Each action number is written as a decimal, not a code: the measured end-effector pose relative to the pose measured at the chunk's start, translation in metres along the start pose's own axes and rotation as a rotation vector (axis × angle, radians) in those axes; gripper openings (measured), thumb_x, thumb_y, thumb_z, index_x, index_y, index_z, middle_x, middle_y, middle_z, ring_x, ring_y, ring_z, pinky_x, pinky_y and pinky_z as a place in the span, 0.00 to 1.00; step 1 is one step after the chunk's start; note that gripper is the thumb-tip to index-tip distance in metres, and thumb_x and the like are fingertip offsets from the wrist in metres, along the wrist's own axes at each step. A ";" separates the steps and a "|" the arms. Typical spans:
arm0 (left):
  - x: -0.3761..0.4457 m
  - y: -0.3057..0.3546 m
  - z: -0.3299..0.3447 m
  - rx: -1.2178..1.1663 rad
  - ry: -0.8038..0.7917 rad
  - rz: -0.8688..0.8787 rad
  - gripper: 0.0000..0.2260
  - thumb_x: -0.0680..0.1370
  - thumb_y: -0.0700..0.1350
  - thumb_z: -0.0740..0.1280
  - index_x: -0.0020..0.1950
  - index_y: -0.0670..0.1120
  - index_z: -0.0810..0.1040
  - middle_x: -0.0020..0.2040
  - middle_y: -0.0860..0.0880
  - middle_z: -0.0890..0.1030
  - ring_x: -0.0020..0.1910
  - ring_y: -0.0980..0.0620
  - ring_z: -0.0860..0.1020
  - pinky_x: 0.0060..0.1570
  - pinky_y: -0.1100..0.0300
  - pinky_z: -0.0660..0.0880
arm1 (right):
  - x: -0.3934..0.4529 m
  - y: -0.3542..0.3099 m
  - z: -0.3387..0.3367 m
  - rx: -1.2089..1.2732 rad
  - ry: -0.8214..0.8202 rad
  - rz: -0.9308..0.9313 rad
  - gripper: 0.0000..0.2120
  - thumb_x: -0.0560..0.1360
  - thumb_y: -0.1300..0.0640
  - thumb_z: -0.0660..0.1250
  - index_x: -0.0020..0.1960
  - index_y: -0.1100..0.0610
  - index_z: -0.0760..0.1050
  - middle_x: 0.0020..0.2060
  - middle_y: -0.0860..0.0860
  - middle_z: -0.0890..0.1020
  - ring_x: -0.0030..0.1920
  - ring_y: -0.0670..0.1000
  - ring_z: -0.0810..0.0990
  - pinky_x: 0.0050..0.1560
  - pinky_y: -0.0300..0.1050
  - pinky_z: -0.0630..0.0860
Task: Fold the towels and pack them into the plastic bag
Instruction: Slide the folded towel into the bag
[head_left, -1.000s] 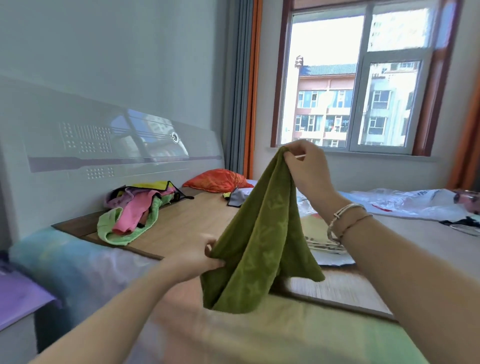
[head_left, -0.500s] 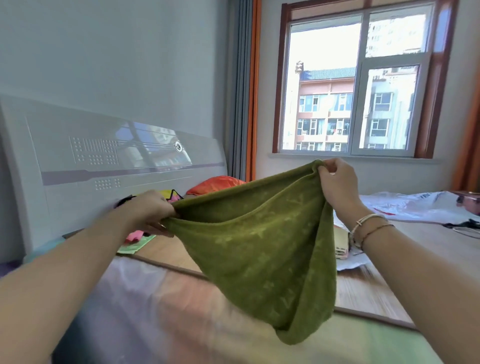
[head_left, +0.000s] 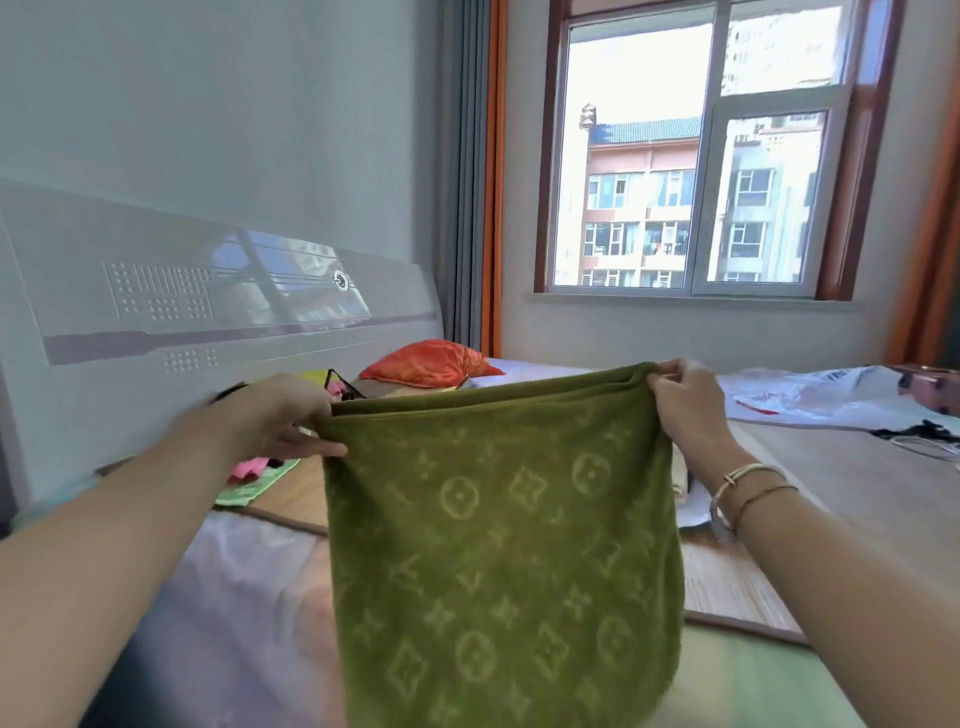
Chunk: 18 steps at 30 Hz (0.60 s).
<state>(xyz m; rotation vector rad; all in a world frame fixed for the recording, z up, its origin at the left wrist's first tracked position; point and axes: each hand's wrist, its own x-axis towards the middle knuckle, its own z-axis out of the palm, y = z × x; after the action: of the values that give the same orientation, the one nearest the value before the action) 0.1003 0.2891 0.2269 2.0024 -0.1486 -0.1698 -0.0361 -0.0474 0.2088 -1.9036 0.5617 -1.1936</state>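
between my hands, the green towel (head_left: 504, 540) hangs stretched crosswise.
left hand (head_left: 283, 415) and right hand (head_left: 685, 402) each pinch a top corner, equally near; plastic bag (head_left: 810, 392) lies beyond my right.

We see an olive-green towel (head_left: 498, 545) with a lighter monogram-and-flower pattern, stretched out flat in the air above the bed, top edge taut and doubled over, lower part hanging with rounded bottom corners. We also see a pile of other towels (head_left: 254, 475), pink and light green, lying on the bed near the headboard, mostly hidden behind the left arm. The clear plastic bag (head_left: 810, 395), with red print, lies crumpled and flat on the bed at far right, well apart from the green towel.
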 end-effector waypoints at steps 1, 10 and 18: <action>0.003 -0.005 0.004 -0.077 -0.034 -0.040 0.11 0.78 0.30 0.57 0.50 0.41 0.77 0.50 0.41 0.78 0.31 0.47 0.81 0.26 0.61 0.80 | 0.000 0.008 0.004 0.003 -0.022 0.030 0.07 0.78 0.61 0.60 0.53 0.57 0.75 0.46 0.54 0.78 0.47 0.54 0.75 0.46 0.45 0.68; 0.021 -0.021 0.011 -0.367 -0.124 0.247 0.06 0.80 0.33 0.59 0.46 0.41 0.72 0.46 0.40 0.75 0.29 0.54 0.82 0.31 0.67 0.79 | 0.002 0.036 0.008 0.252 -0.092 0.028 0.05 0.80 0.59 0.61 0.48 0.56 0.74 0.44 0.52 0.78 0.45 0.50 0.75 0.46 0.44 0.73; 0.033 -0.050 0.035 0.152 0.084 0.476 0.05 0.74 0.44 0.73 0.40 0.45 0.79 0.37 0.48 0.78 0.38 0.53 0.73 0.36 0.67 0.65 | -0.001 0.072 0.030 0.022 -0.219 0.193 0.15 0.76 0.41 0.61 0.45 0.52 0.76 0.43 0.53 0.81 0.50 0.57 0.79 0.57 0.61 0.76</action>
<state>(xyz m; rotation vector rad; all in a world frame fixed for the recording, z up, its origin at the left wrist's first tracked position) 0.1272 0.2727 0.1653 2.0605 -0.5902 0.2359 -0.0068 -0.0765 0.1425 -1.8840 0.5950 -0.8531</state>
